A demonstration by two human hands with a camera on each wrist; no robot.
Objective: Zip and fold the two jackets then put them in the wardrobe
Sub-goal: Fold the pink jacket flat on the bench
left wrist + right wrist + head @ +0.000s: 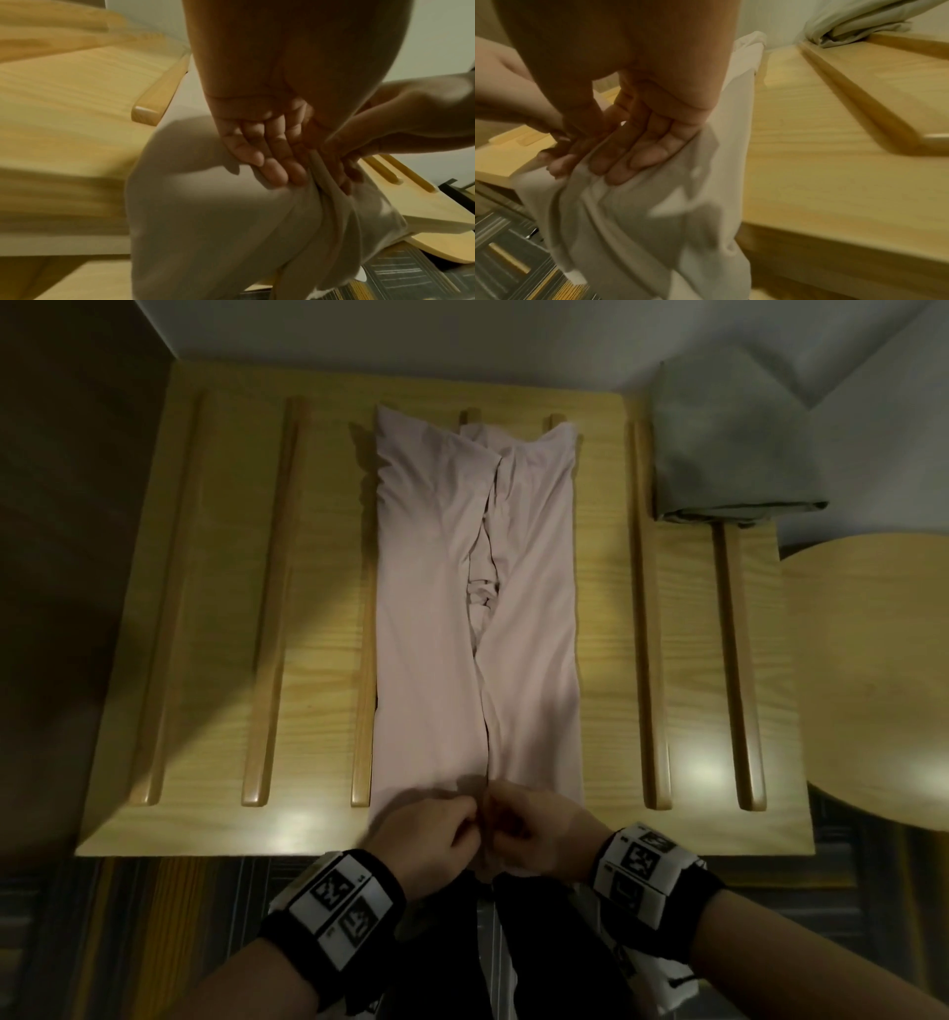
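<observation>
Pink jacket (477, 608) spread lengthwise down the middle of the slatted wooden tabletop (215, 629), hem at the near edge and partly draped over it, collar end toward the wall. Front panels still parted along most of the centre line, a bunched gap showing about midway up the pink jacket; no sign yet of a closed zip, though teeth and slider too small and dim to make out. Left hand (436, 834) and right hand (534, 834) side by side at the hem of the pink jacket, each with fingers curled and pinching one front edge of the cloth, knuckles nearly touching; judged to be mating the two zipper ends at the bottom. Grey jacket (729, 449) already a neat folded bundle, well to the right of the pink jacket at the tabletop's far right corner, so likely zipped and folded. Round wooden surface (873, 680) farther right of the pink jacket, beyond the tabletop edge. Wardrobe not in view. Judged roughly a third through: remaining, zipping the pink jacket fully, folding it, then carrying both jackets to the wardrobe.
</observation>
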